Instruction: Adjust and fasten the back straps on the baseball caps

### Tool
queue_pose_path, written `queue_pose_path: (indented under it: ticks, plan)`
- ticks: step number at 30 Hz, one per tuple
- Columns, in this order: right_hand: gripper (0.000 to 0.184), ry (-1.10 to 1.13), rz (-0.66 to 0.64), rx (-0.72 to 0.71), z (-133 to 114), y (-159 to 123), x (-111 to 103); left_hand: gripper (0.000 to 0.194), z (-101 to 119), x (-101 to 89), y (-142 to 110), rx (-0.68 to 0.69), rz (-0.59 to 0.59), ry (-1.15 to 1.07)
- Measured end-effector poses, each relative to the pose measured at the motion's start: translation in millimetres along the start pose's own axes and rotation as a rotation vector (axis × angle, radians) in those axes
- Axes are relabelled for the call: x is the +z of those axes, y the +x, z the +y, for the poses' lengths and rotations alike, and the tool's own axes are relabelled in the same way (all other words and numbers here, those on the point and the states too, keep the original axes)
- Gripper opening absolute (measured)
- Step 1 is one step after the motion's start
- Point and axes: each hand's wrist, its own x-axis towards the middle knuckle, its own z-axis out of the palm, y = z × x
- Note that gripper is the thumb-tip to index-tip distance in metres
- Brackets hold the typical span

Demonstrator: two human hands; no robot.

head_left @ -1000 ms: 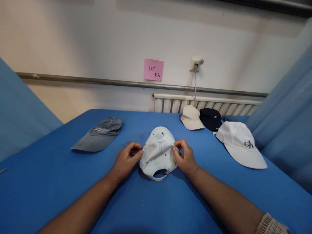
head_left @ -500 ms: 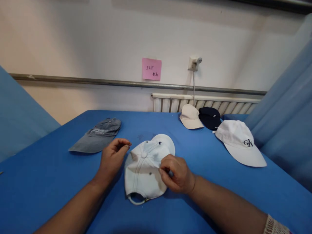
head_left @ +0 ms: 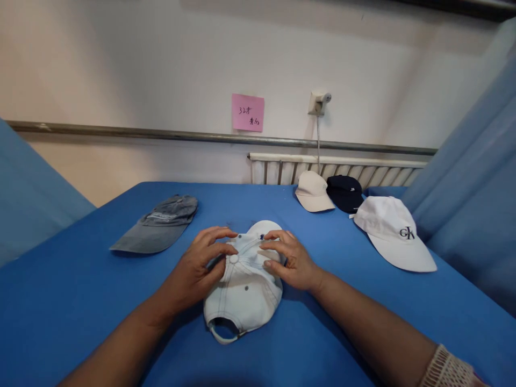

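A pale blue baseball cap (head_left: 244, 301) lies crown up in front of me, its brim pointing away and its back strap opening toward me. On the cap's left side rests my left hand (head_left: 203, 266), fingers apart near the top button. My right hand (head_left: 292, 260) is at the right front of the crown, by the small dark emblem, its fingers spread and lightly bent over the fabric. Neither hand visibly grips the cloth. Part of the brim is hidden behind my right hand.
On the blue table (head_left: 80, 301) a grey cap (head_left: 161, 223) lies to the left. At the back right are a beige cap (head_left: 313, 192), a navy cap (head_left: 345, 193) and a white cap (head_left: 393, 231). A radiator (head_left: 274, 171) and metal rail run along the wall; blue curtains flank both sides.
My left hand has moved right onto the cap's crown, and its fingers have spread. My right hand has opened from a pinch and shifted slightly up. The crown's folds have changed a little.
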Motion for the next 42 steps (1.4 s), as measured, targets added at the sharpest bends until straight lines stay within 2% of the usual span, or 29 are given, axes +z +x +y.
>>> queue_pose_path:
  ticks: [5,10,12,16,18,21,25,28,30,34,37,42]
  plan:
    - [0.028,-0.114,-0.176,0.016,1.4,-1.6,-11.8,0.021,-1.7,4.0,-0.4,0.017,0.075,0.014]
    - [0.009,-0.188,-0.212,-0.005,2.3,-1.9,-10.4,0.02,-3.3,8.7,-0.9,0.021,0.15,-0.004]
    - [0.011,-0.16,-0.156,-0.023,1.8,-3.3,-6.9,0.019,-3.1,9.8,-1.5,0.004,0.163,-0.014]
    - [0.015,-0.013,0.194,-0.039,-1.7,-8.7,-2.8,0.017,-0.8,10.3,-2.6,-0.067,0.222,-0.023]
    - [0.013,0.039,0.277,-0.056,-4.5,-10.8,-2.9,0.016,0.5,10.7,-3.0,-0.109,0.238,-0.039]
    - [0.012,0.064,0.218,-0.092,-9.0,-10.5,-4.2,0.013,2.3,12.7,-3.4,-0.141,0.239,-0.071]
    - [0.021,-0.009,0.129,-0.117,-13.9,-6.3,-4.3,0.009,5.7,15.7,-3.2,-0.133,0.199,-0.106]
    - [0.014,-0.077,0.077,-0.133,-17.1,-5.1,-1.7,0.009,9.6,14.5,-3.5,-0.124,0.208,-0.139]
    - [0.008,-0.101,0.119,-0.141,-19.0,-5.9,0.6,0.011,12.6,11.5,-4.5,-0.109,0.223,-0.165]
    - [0.012,-0.144,0.279,-0.184,-23.0,-8.3,3.1,0.026,18.7,5.4,-6.3,-0.034,0.181,-0.149]
    - [0.013,-0.159,0.282,-0.236,-26.5,-8.9,3.2,0.033,22.4,4.9,-5.6,-0.009,0.133,-0.089]
    - [0.011,-0.091,0.238,-0.247,-37.4,-9.6,2.9,0.02,23.8,6.9,-5.2,-0.028,0.156,-0.077]
